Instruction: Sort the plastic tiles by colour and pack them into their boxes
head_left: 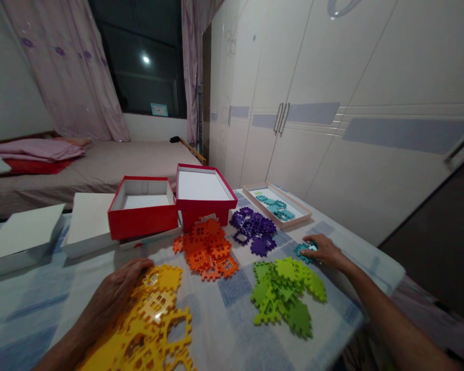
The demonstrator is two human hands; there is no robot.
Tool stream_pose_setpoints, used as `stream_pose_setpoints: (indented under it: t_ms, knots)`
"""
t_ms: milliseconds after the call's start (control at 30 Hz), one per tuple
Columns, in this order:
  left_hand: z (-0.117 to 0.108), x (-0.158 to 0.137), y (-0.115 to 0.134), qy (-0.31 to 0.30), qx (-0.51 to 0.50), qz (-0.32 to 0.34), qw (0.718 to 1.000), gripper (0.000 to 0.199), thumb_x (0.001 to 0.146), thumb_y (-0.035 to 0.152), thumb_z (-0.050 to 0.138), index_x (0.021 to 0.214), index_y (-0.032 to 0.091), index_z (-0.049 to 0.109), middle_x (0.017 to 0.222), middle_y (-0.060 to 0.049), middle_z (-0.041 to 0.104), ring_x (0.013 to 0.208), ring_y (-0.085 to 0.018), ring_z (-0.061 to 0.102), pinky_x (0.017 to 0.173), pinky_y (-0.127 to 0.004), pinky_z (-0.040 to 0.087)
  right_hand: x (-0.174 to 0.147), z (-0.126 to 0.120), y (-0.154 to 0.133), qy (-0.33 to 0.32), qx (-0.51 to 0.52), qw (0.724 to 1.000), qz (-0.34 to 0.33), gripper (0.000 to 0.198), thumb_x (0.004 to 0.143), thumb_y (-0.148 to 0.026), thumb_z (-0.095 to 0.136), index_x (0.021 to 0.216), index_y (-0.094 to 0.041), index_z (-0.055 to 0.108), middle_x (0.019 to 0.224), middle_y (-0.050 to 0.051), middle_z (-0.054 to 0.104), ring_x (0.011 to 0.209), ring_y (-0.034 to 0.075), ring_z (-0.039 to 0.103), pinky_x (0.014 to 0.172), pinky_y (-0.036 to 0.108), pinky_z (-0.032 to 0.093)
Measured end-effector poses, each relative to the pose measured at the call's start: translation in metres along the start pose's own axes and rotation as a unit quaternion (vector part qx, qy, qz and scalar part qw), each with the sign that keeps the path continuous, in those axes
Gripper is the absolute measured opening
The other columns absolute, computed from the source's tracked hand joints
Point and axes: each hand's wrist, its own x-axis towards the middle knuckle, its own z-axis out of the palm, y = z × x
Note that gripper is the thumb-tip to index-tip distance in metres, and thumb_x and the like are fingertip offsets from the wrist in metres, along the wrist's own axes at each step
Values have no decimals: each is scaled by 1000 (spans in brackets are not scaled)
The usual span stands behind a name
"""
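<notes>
My left hand [118,288] lies along the left edge of a heap of yellow interlocking plastic tiles [154,304], fingers stretched out and nothing gripped. At the table's right side, my right hand [325,251] has its thumb and fingers closed on teal interlocking tiles [303,251]; how many is unclear. Just in front of that hand sits a green tile pile [286,291]. Orange tiles [209,250] are heaped in the middle, with purple tiles [254,230] to their right. More teal tiles [276,206] lie inside a shallow box lid [294,222] at the back right.
Two red boxes stand at the back: an open one [143,224] and a taller one [204,204] with a white inside. White boxes [21,239] sit at the left. A checked cloth [232,293] covers the table. A wardrobe [313,144] rises beyond the right edge.
</notes>
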Motion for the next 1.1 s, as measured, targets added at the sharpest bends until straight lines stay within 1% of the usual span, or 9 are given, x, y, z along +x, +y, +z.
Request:
stream_pose_setpoints:
  t_ms: [167, 300, 467, 600, 800, 900, 967, 1033, 1100]
  knots:
    - [2, 2, -4, -3, -6, -13, 1000, 53, 89, 49, 23, 105, 22, 66, 118, -4, 64, 113, -20, 57, 102, -32, 40, -7, -8, 0, 30, 91, 994, -47, 37, 60, -47, 62, 82, -17, 66, 85, 8, 66, 84, 24, 60, 74, 34, 46]
    - [1, 1, -4, -1, -19, 5, 1000, 50, 90, 49, 26, 106, 23, 65, 116, -1, 66, 112, -20, 57, 103, -34, 39, -15, -7, -1, 71, 185, 980, 20, 32, 57, -43, 64, 76, -18, 60, 68, 2, 62, 63, 19, 57, 57, 29, 44]
    - [0, -1, 0, 12, -15, 15, 1000, 47, 89, 48, 29, 104, 22, 66, 113, -1, 67, 109, -21, 59, 100, -33, 41, -12, -18, -6, 122, 317, 934, 113, 30, 50, -34, 71, 73, -19, 59, 60, -1, 60, 52, 14, 54, 48, 26, 42]
    - [0, 0, 2, 14, -14, 8, 1000, 51, 89, 50, 27, 102, 22, 67, 112, -4, 68, 109, -22, 59, 99, -34, 42, 20, -47, -36, 110, 404, 900, 123, 29, 50, -32, 75, 70, -16, 60, 57, 1, 60, 48, 13, 53, 43, 25, 42]
    - [0, 1, 3, 25, -20, 1, 999, 49, 88, 50, 28, 99, 23, 68, 112, -4, 68, 106, -22, 62, 95, -33, 47, 87, -82, -97, 191, 366, 905, 104, 20, 63, -30, 70, 70, -15, 58, 74, 8, 63, 76, 22, 62, 66, 35, 51]
    - [-2, 1, 5, 25, -16, 28, 999, 46, 88, 46, 29, 96, 24, 68, 108, -2, 70, 103, -20, 64, 91, -30, 49, 92, -77, -129, 238, 320, 915, 55, 20, 68, -25, 65, 84, -15, 62, 99, 13, 62, 105, 28, 54, 88, 44, 45]
    - [-3, 0, 6, 18, -13, 41, 999, 44, 87, 44, 30, 97, 24, 68, 106, -3, 70, 102, -20, 64, 91, -29, 49, 83, -66, -156, 237, 299, 924, -14, 24, 69, -23, 63, 92, -17, 63, 109, 10, 60, 113, 26, 50, 97, 42, 39]
    - [-3, 0, 6, 19, -13, 39, 999, 44, 87, 43, 29, 97, 23, 68, 106, -3, 70, 102, -19, 63, 92, -29, 48, 68, -53, -187, 219, 260, 929, -146, 29, 71, -22, 62, 100, -20, 62, 113, 7, 59, 113, 22, 49, 100, 39, 37]
    - [-3, 0, 5, 16, -13, 36, 999, 43, 88, 41, 29, 98, 24, 67, 108, -3, 69, 104, -19, 63, 93, -28, 47, 51, -39, -218, 210, 177, 910, -311, 36, 75, -21, 60, 111, -20, 58, 118, 8, 56, 114, 23, 48, 99, 41, 36]
